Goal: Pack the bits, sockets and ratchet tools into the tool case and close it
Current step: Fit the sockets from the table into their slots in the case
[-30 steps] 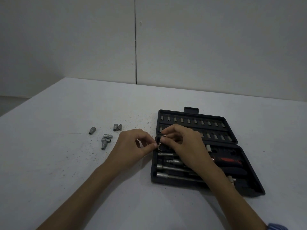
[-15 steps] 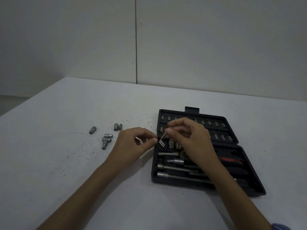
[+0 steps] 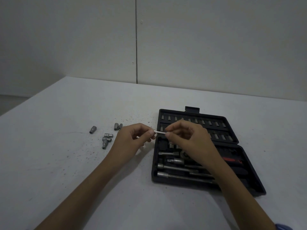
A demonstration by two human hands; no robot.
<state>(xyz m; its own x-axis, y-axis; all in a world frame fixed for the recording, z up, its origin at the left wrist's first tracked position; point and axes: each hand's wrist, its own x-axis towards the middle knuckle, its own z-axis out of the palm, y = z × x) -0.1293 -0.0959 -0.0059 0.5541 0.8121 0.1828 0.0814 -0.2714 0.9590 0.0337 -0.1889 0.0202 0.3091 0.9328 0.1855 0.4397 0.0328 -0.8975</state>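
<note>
Pale wall panels rise behind a white, grit-speckled desk (image 3: 66, 163) that fills the lower view. On it, toward 3 o'clock from the view's centre, the black tool case (image 3: 249, 183) lies open: its lid half at the far side holds two rows of bits (image 3: 196, 121), and its near half holds long extension bars (image 3: 179, 168), a ratchet part hidden under the wrist, and a red-handled tool (image 3: 231, 159). Both hands meet just above the case's left edge. The right hand (image 3: 187, 138) pinches one end of a thin metal key (image 3: 159, 132), and the left hand (image 3: 132, 140) pinches the other end between thumb and forefinger, so the piece hangs level between them, clear of the tray. Over at 9 o'clock from the hands, well apart from the case, loose sockets (image 3: 106, 140) lie on the desk, one (image 3: 92, 129) off by itself. The step in hand looks like seating this small key. It would go best if one hand lets go so the other can turn the piece to match its slot, then presses it flat until it sits below the tray's lip. Which slot is meant cannot be told from this angle. A thin piece left proud could stop the lid closing, and the sockets are not yet packed.
</note>
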